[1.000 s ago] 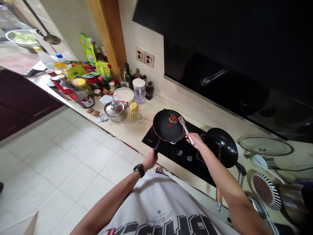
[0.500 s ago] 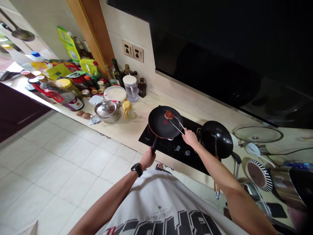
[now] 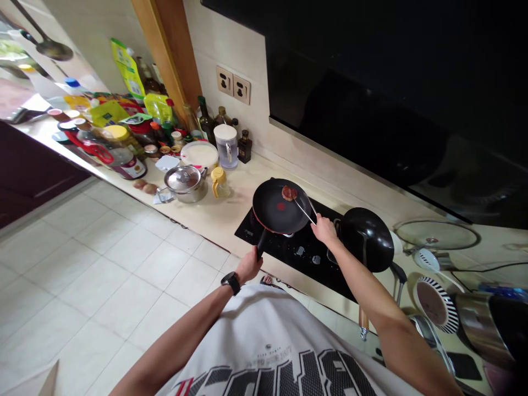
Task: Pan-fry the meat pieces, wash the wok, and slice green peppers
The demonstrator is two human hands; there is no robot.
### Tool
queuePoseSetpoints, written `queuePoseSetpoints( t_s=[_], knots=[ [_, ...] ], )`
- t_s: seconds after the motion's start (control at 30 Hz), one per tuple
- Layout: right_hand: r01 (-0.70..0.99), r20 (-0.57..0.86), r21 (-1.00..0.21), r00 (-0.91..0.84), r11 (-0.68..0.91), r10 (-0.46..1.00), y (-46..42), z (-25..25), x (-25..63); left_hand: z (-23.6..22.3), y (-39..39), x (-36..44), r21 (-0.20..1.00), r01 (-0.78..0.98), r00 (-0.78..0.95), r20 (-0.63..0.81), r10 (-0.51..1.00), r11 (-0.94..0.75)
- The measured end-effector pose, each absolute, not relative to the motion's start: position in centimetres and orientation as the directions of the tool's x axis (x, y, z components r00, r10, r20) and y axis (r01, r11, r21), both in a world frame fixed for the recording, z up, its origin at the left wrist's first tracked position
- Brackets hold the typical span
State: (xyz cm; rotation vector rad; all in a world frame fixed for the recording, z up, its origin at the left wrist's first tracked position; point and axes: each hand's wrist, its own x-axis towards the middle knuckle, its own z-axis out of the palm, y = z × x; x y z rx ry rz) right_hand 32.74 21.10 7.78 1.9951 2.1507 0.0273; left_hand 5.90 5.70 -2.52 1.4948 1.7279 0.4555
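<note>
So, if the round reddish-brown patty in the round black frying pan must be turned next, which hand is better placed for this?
Probably the right hand: it holds silver metal tongs that reach the patty, while the left hand grips the frying pan by its black handle.

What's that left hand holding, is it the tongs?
No, the left hand grips the handle of the frying pan, and the right hand holds the tongs.

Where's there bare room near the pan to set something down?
Best is probably the counter patch between the yellow-lidded dispenser and the frying pan. A narrower strip lies between pan and wall. It's crowded on the left with bottles, and on the right with the wok, glass lid and striped dish.
</note>
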Motion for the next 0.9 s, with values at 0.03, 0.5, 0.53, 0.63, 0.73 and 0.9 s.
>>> queuePoseSetpoints(
  t_s=[0.03, 0.5, 0.53, 0.63, 0.73, 0.9],
  knots=[
    [0.986, -0.14, 0.148, -0.06, 0.08, 0.988, 21.2, 7.8, 32.7, -2.5, 5.7, 5.9, 0.709, 0.662, 0.004, -0.329, 0.944, 0.244],
    [0.982, -0.128, 0.171, -0.058, 0.079, 0.99, 21.5, 8.0, 32.8, -2.6, 5.7, 5.9, 0.703, 0.673, 0.009, -0.317, 0.948, 0.228],
    [0.983, -0.126, 0.167, -0.056, 0.077, 0.991, 21.4, 8.1, 33.1, -2.6, 5.7, 5.9, 0.703, 0.673, 0.006, -0.316, 0.949, 0.23],
    [0.986, -0.125, 0.139, -0.073, 0.09, 0.989, 21.3, 8.2, 32.9, -2.4, 5.6, 5.9, 0.704, 0.67, 0.002, -0.315, 0.949, 0.233],
    [0.989, -0.128, 0.105, -0.087, 0.101, 0.988, 21.5, 7.9, 32.0, -2.1, 5.6, 5.9, 0.709, 0.667, 0.012, -0.316, 0.949, 0.228],
    [0.993, -0.126, 0.107, -0.027, 0.04, 0.992, 22.2, 7.7, 32.2, -1.9, 5.6, 5.8, 0.707, 0.672, 0.028, -0.323, 0.946, 0.222]
  ],
)
